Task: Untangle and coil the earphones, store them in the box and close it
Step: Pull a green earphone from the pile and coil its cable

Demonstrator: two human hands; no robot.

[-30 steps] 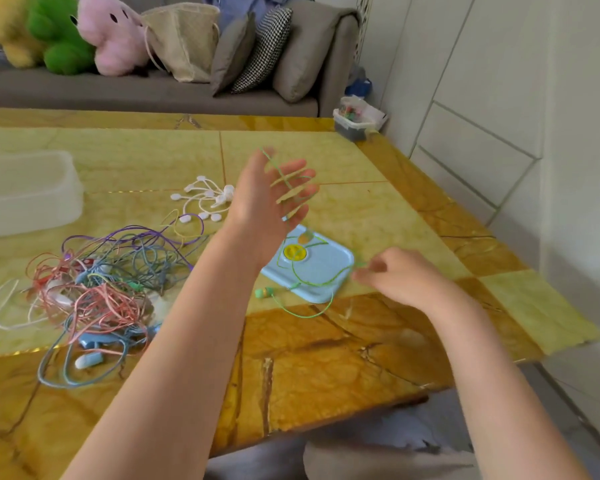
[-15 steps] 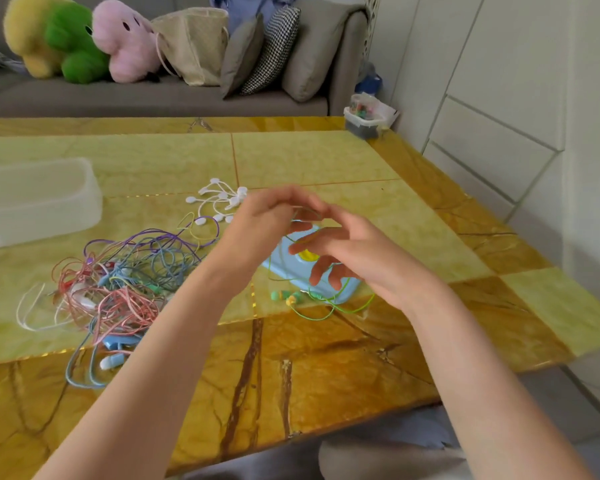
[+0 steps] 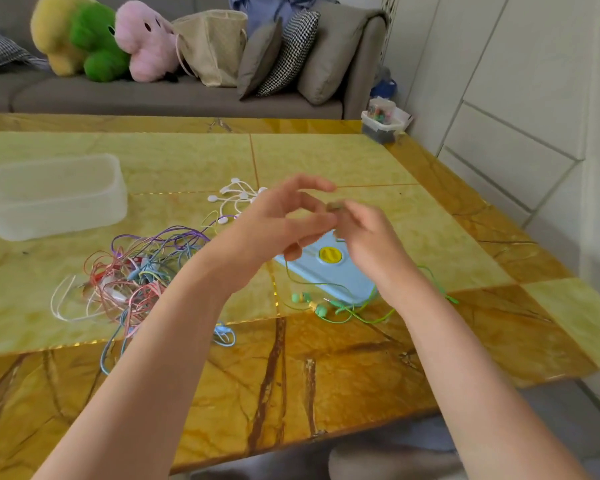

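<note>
Both hands are working the green earphones above the blue box.

The left hand point(image 3: 274, 216) and right hand point(image 3: 368, 233) are pinching the green earphones point(image 3: 321, 308), whose buds are lying just beside the blue box point(image 3: 329, 271), which is resting on the table point(image 3: 326, 161).

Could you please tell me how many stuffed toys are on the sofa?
3, side by side at the sofa's left: a yellow toy, a green toy in front of it, then a pink toy. More may sit off-frame.

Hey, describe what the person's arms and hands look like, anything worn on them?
Both forearms are bare up to the frame's edge, with no sleeves in view. The left hand and right hand wear no gloves, and no rings, watch or bracelets show on fingers or wrists.
</note>
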